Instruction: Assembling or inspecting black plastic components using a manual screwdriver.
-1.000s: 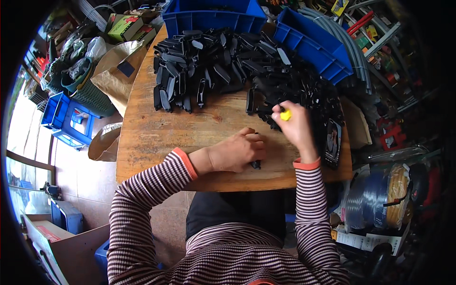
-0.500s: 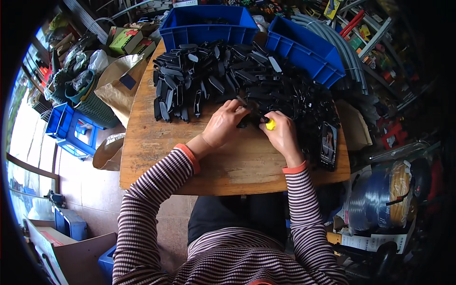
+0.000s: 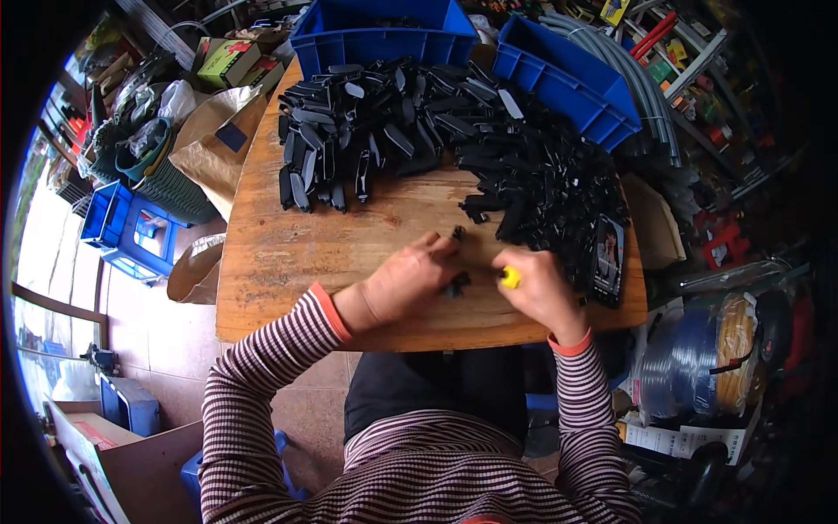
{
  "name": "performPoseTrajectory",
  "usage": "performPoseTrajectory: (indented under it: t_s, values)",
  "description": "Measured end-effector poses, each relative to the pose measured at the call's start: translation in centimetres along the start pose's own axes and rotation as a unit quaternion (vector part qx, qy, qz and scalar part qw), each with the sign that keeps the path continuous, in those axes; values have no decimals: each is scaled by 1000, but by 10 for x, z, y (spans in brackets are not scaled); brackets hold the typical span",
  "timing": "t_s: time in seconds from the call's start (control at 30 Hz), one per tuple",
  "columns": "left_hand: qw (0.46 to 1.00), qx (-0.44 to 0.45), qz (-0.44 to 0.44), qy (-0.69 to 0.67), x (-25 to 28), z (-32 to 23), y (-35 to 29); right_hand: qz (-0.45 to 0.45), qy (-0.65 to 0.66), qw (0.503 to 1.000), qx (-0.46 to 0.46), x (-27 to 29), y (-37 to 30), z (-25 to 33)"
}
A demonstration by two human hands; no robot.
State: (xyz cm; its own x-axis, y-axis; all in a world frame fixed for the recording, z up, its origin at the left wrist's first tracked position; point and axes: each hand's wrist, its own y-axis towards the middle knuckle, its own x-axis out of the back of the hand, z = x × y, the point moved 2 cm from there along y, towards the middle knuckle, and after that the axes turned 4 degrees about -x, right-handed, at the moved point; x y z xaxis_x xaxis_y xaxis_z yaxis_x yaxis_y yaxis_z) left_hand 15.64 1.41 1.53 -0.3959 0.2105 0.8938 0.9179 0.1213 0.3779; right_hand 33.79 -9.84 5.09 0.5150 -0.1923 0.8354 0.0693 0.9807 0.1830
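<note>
Over the near part of the wooden table [image 3: 288, 279], my left hand [image 3: 406, 279] is closed on a small black plastic part [image 3: 458, 281], some of it hidden by the fingers. To its right, my right hand [image 3: 546, 293], slightly smeared by motion, grips a tool with a yellow handle [image 3: 511, 277]; its working end cannot be made out. The two hands are a short way apart. Beyond them lies a heap of long black plastic pieces [image 3: 401, 140], and at its right a pile of smaller black parts [image 3: 559, 188].
Two blue bins [image 3: 384, 48] [image 3: 567, 83] stand at the table's far edge. A phone [image 3: 608, 258] with a lit screen lies at the right edge. Brown paper bags [image 3: 214, 153] lean at the left. Coiled tubing [image 3: 698, 358] sits on the right.
Both hands have drawn back from the heap toward me, the right one also moving rightward. The yellow-handled tool came along in my right hand.
</note>
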Motion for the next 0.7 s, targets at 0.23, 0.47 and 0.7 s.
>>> performPoseTrajectory:
  t_s: [0.23,0.47,0.7]
  values:
    - [998,-57,13,-27,-7,-26,-4,-113,70,991,-17,-5,23,10]
    - [998,-54,17,-15,-11,-27,0,-121,30,992,10,-23,25,8]
    - [997,-67,17,-26,-14,-25,-2,-101,-45,993,28,-22,26,19]
